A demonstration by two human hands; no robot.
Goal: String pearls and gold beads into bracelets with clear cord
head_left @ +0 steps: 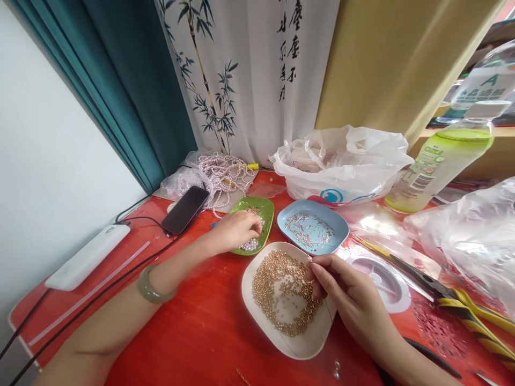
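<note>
My left hand (237,230), with a jade-like bangle (156,284) on the wrist, reaches into a green dish (265,214). Its fingers are bent down and pressed together over pearl beads (250,244) and gold-coloured bits; what they pinch, if anything, is hidden. At the right rim of a cream dish (298,351) holding many gold beads (277,262), my right hand (338,284) is closed in a pinch. A tiny whitish bead (309,259) shows at its fingertips. Behind that hand, a blue dish (341,228) contains thin metal pins (308,230).
Pearl strands (225,174) and a phone (185,210) lie at the back left, near a white power bank (90,257) with cables. A plastic bag (341,166), a drink bottle (442,161), a white spool (398,292) and yellow-black pliers (454,300) occupy the right. Loose pearls (337,369) lie in front.
</note>
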